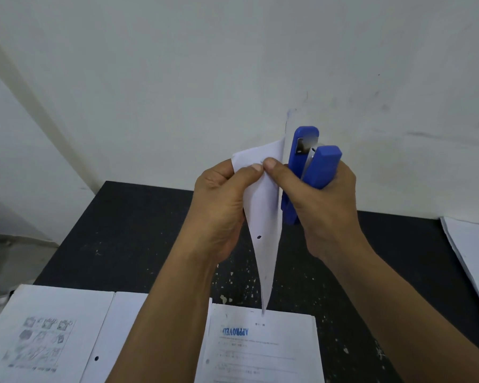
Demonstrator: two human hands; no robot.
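We hold a few white sheets (263, 217) upright in the air above a black table (138, 230), between our two hands and in front of a pale wall (205, 64). The sheets are seen almost edge-on and narrow to a point at the bottom, with a punched hole halfway down.

Our left hand (221, 208) pinches the upper corner of the sheets, thumb on the near side and the other fingers curled behind. Our right hand (324, 214) sits just beside it, its thumb tip pressed on the same corner and touching the left thumb. A tiny dark mark between the two thumb tips may be a staple, but it is too small to tell.

The right hand's other fingers are wrapped round a blue stapler (313, 164). It stands upright against the right edge of the sheets, its two arms parted at the top.

On the table below lies a printed sheet (263, 352) stamped "APPROVED" in blue, upside down to us. To the left is a stack of printed pages (47, 327), and more white paper (473, 252) lies at the far right edge.
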